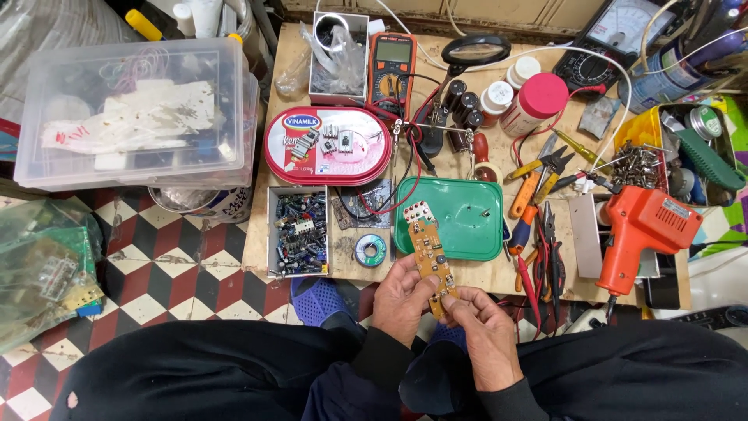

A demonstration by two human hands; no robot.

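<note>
Seen from above, a person sits at a low wooden workbench (467, 277) crowded with electronics repair gear. Both hands meet at about six o'clock in the view, sharing one narrow tan circuit board (431, 257). The left hand (401, 300) cups the board's lower left edge with fingers curled underneath, while the right hand (487, 327) pinches its bottom end between thumb and fingertips. The two-handed grip appears to steady the board and tilt its component side up toward the eyes. The board runs from the hands up toward eleven o'clock, its top end, with a white-and-red patch, reaching over the edge of a green plastic tray (467, 214) that lies just past the fingers at twelve o'clock. Probably kept within easy reach, a small spool of solder (370, 250) sits at ten o'clock from the hands, beside an open box of loose components (300, 231). Red-handled pliers (538, 249) lie at two o'clock, and an orange soldering gun (643, 230) farther out at three o'clock. A digital multimeter (391, 66) stands at the bench's far edge, its red and black leads trailing back toward the tray.
</note>
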